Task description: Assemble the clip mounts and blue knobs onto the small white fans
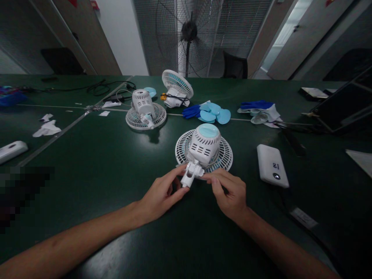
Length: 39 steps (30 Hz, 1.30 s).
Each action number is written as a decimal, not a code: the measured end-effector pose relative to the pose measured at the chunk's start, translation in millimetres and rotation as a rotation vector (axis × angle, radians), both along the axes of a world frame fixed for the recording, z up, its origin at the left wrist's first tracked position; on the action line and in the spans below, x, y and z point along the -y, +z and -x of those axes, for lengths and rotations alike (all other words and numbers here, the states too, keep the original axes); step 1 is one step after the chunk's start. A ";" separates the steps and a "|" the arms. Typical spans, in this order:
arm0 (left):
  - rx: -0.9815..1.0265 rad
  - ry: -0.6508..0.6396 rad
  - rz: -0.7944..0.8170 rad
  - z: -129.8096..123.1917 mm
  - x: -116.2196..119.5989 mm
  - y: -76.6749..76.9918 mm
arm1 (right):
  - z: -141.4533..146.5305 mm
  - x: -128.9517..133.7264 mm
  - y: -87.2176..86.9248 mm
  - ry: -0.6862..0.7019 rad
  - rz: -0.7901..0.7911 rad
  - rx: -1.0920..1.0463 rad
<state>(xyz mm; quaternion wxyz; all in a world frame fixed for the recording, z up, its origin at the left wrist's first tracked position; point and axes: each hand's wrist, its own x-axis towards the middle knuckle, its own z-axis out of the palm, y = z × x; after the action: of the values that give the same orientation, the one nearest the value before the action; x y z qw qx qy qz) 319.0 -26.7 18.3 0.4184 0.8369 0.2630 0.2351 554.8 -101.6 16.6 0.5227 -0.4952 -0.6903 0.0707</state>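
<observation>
A small white fan [205, 144] with a pale blue cap lies grille-down on the dark green table, its white clip bracket [192, 172] pointing toward me. My left hand [162, 192] holds the bracket from the left, with thumb and fingers on its lower end. On the right, my right hand [229, 190] has its index finger stretched to the bracket's right side near the grille rim. The thumb of that hand is bent in close to the index finger; whether anything small is between them cannot be made out.
Behind stand two more small fans [143, 106] [177, 87], blue fan blades [215, 112] and blue-and-white gloves [258, 110]. A white power bank [272, 166] lies right. Cables, paper scraps [48, 128] and a white device [13, 151] are left. A dark screen [348, 102] stands far right.
</observation>
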 end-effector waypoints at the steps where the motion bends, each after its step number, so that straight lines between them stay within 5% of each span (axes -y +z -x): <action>1: 0.001 -0.001 0.002 -0.1 -0.1 0.0 | -0.1 0.6 0.4 0.016 -0.017 0.003; 9: 0.002 -0.010 -0.007 1.1 -0.3 -0.3 | 0.4 -3.1 0.4 -0.086 0.057 -0.045; 15: 0.011 -0.010 0.002 -0.3 -0.4 2.5 | -1.7 -0.1 -1.4 0.032 -0.001 -0.014; 21: 0.004 -0.007 0.005 0.0 -0.4 1.3 | -0.1 -3.8 1.7 -0.086 0.052 -0.058; 26: 0.001 0.001 0.003 0.5 0.0 -0.2 | 0.1 -0.9 2.1 0.031 -0.002 0.001; 32: 0.002 -0.003 0.011 0.8 -0.2 -1.5 | -0.2 -2.4 1.3 -0.085 0.056 -0.061; 39: 0.010 -0.002 -0.006 0.0 -0.5 0.4 | -0.9 -0.1 -0.4 0.014 0.005 -0.032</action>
<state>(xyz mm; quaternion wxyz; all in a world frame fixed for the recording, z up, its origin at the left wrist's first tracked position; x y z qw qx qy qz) 319.0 -26.2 18.7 0.4174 0.8373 0.2593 0.2398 555.7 -101.6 16.2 0.5320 -0.4906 -0.6850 0.0841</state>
